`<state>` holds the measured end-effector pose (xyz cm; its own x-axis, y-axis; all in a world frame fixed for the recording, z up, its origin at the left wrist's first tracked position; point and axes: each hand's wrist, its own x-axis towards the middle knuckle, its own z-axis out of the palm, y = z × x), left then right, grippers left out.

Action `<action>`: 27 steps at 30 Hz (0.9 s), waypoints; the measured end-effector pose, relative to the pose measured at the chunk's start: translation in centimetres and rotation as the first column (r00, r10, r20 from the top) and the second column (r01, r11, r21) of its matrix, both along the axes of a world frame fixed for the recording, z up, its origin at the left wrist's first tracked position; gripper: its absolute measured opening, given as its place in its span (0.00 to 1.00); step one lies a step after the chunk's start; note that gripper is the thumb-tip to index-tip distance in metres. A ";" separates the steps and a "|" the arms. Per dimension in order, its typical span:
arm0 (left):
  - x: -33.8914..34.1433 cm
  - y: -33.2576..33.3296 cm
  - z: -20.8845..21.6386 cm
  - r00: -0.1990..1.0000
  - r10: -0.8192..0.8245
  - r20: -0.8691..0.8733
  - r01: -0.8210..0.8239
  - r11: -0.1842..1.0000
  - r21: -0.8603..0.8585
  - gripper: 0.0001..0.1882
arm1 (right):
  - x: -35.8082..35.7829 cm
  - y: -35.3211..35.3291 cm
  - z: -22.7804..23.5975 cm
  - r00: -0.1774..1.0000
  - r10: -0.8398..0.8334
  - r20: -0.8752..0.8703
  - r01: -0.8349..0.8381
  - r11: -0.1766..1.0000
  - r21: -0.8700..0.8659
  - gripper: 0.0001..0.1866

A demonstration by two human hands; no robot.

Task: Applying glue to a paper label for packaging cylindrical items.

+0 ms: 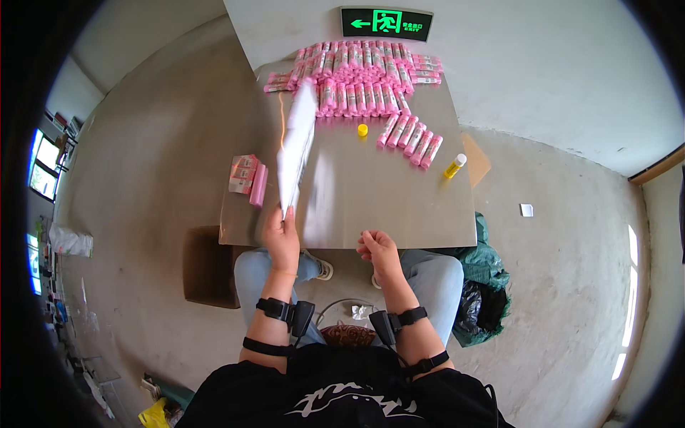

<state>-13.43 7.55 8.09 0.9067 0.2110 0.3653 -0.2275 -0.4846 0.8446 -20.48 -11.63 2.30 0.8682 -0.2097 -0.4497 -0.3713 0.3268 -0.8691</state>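
My left hand grips the lower end of a white paper sheet, which stands edge-up over the left of the metal table and is blurred by motion. At the table's front edge my right hand has its fingers curled in, and nothing shows in them. Ahead of it lies a yellow cap. A glue stick, yellow with a white top, lies uncapped near the right edge. Left of the sheet are printed labels beside a plain pink roll.
Many pink rolls with labels are piled at the table's back, and several more lie in a slanting row. A cardboard box stands on the floor at left. A green sack lies by my right knee. The wall rises behind.
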 end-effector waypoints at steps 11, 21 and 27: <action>0.8 -0.4 -2.5 0.962 -0.092 0.256 -0.031 0.897 0.440 0.16 | -0.9 -1.3 -4.7 0.942 0.320 0.098 0.014 0.256 -0.967 0.32; 2.0 -0.1 -5.6 0.981 -0.126 0.150 0.029 0.852 0.523 0.21 | 7.4 -3.3 -5.9 0.907 0.378 -0.186 -0.156 -0.111 -0.982 0.42; 2.1 -0.5 -6.4 0.979 -0.157 0.129 0.069 0.854 0.515 0.22 | 14.6 -2.4 -5.4 0.892 0.388 -0.231 -0.188 -0.145 -0.971 0.42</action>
